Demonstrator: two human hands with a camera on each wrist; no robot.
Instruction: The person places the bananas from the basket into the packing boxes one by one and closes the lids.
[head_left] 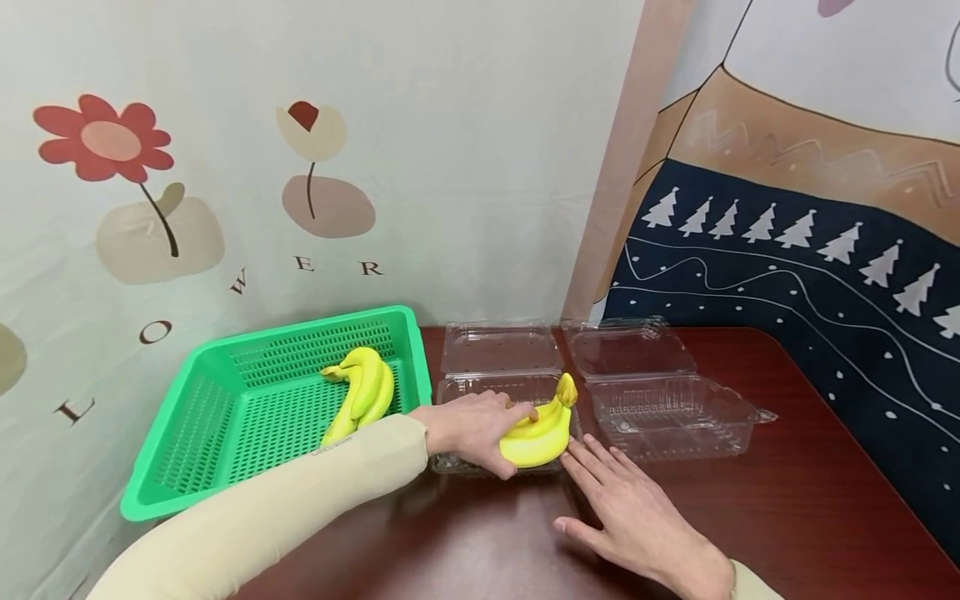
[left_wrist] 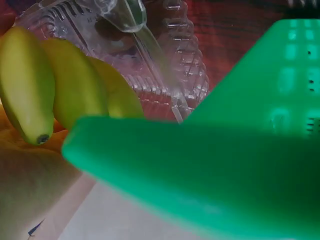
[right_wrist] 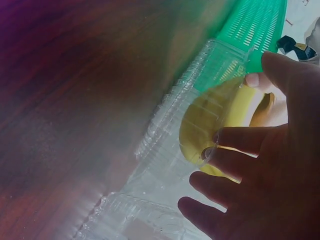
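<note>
A small bunch of yellow bananas [head_left: 538, 442] is gripped by my left hand [head_left: 476, 429] over the base of a clear plastic clamshell box [head_left: 461, 385]. The stem end points up and to the right in the head view. In the left wrist view the rounded tips of the bananas [left_wrist: 75, 82] show beside the palm. My right hand [head_left: 633, 512] lies with straight, spread fingers at the box's near right edge, its fingertips close to the bananas; in the right wrist view these fingers [right_wrist: 240, 137] reach the clear wall. Whether they touch the bananas I cannot tell.
To the left stands a green perforated basket [head_left: 195, 400] with another bunch of bananas [head_left: 367, 387] in it. A second open clear clamshell box [head_left: 675, 417] sits to the right on the dark red-brown table [head_left: 810, 467]. A printed curtain [head_left: 465, 167] hangs behind.
</note>
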